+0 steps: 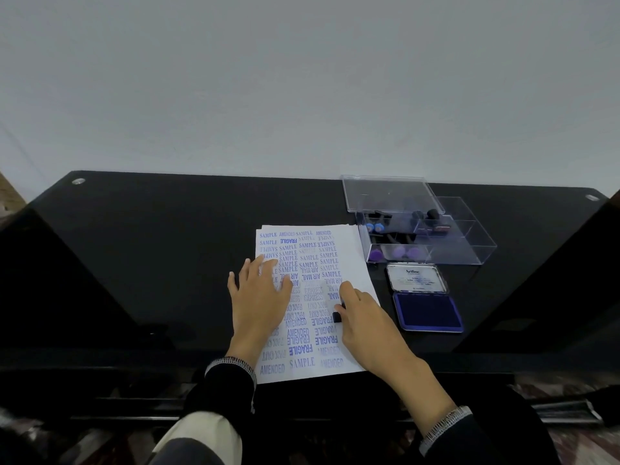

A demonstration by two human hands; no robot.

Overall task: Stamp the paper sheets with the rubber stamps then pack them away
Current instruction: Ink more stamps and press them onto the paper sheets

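A stack of white paper sheets (pixel 349 260) lies on the black table, its top sheet covered with several blue stamped words. My left hand (pixel 260 297) rests flat on the sheet's left half, fingers straight. My right hand (pixel 365 322) grips a small black rubber stamp (pixel 337 317) and holds it down on the paper near the sheet's right side. An open ink pad (pixel 427 313) with a blue pad and raised metal lid lies just right of the paper. Behind it stands a clear plastic box (pixel 469 243) holding several other stamps.
The box's clear lid (pixel 389 193) leans open at the back. The glossy black table (pixel 151 263) stretches left and right of the paper; its front edge runs just below the sheet. A plain wall stands behind.
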